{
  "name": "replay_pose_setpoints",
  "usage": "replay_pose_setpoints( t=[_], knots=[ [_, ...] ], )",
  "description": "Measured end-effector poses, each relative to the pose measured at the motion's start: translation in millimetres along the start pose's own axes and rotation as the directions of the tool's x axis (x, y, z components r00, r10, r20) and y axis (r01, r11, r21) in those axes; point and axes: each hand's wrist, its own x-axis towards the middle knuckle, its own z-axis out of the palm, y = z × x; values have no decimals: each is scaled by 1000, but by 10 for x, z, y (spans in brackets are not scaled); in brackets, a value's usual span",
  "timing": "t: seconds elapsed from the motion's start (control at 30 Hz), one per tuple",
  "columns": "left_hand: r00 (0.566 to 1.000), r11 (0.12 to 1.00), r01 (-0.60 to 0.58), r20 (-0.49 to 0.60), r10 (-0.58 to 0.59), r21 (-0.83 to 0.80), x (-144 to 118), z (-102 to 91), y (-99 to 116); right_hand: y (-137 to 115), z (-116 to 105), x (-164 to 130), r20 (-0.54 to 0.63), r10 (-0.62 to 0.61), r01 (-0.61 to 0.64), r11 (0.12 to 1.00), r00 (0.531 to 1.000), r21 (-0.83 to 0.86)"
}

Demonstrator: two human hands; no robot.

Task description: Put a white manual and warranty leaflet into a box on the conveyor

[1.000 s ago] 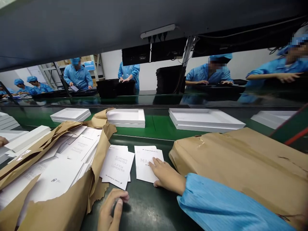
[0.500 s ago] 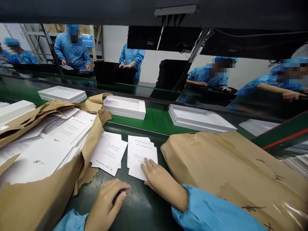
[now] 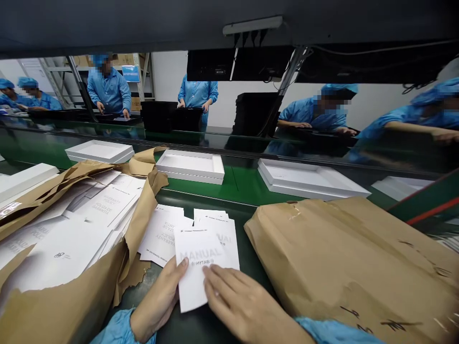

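Lifting one manual off the stack w/ both hands now.
Your left hand pinches its near-left edge; right hand fingers lie flat on it, no longer pressing the stack.

Both hands are bare, no gloves. The left hand and right hand come out of light blue sleeves with gathered, elasticated cuffs.
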Motion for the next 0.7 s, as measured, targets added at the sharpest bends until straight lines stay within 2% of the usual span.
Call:
replay_pose_setpoints(
  t=[0.07,0.13,0.17,0.2,0.23,0.27,0.3,0.33,0.37,0.4,0.43,0.47,0.5,0.53,0.6,0.63,0.67,0.7],
  knots=[
    [997,992,-58,-49,64,112,3,-35,1,-16,31,-12,97,15,-29,988,995,150],
    [987,947,-91,-101,128,309,-2,-71,-5,69,79,-41,182,184,-228,937,966,266],
    [978,915,-107,-122,167,389,-5,-81,-8,133,104,-56,192,326,-373,872,926,319],
    [971,887,-127,-129,203,445,-7,-82,-11,199,128,-69,197,477,-514,757,857,403],
    [966,869,-150,-118,231,472,-8,-75,-10,257,147,-75,230,595,-612,588,770,529],
    [964,860,-178,-89,249,478,-9,-63,-5,301,162,-73,325,646,-651,360,691,669],
    [964,856,-204,-54,259,476,-8,-49,8,327,170,-64,450,617,-636,108,646,764],
    [965,850,-218,-22,260,480,-6,-37,30,338,172,-49,554,534,-597,-110,639,795],
    [965,837,-229,5,261,498,-3,-33,63,337,171,-30,618,462,-557,-281,636,782],
    [962,809,-242,27,270,536,2,-40,105,331,167,-12,649,437,-516,-394,622,760],
    [955,755,-253,34,293,605,12,-60,154,326,163,4,655,467,-471,-458,594,754],
    [943,665,-253,24,333,703,26,-95,205,328,161,14,645,529,-422,-489,552,763],
    [923,529,-224,4,386,819,46,-141,252,338,162,19,627,593,-373,-505,505,778],
    [898,339,-144,-22,440,930,72,-194,290,356,166,18,613,646,-324,-521,455,790],
    [845,-55,129,-81,529,990,138,-302,328,403,179,7,587,711,-271,-521,388,809],
    [827,-194,246,-101,553,950,173,-345,327,424,184,0,581,726,-253,-523,367,814],
    [819,-282,318,-112,563,905,206,-378,319,439,186,-5,580,734,-238,-529,353,815],
    [816,-323,354,-121,565,878,234,-397,307,446,187,-9,581,735,-228,-535,350,814]
  ],
)
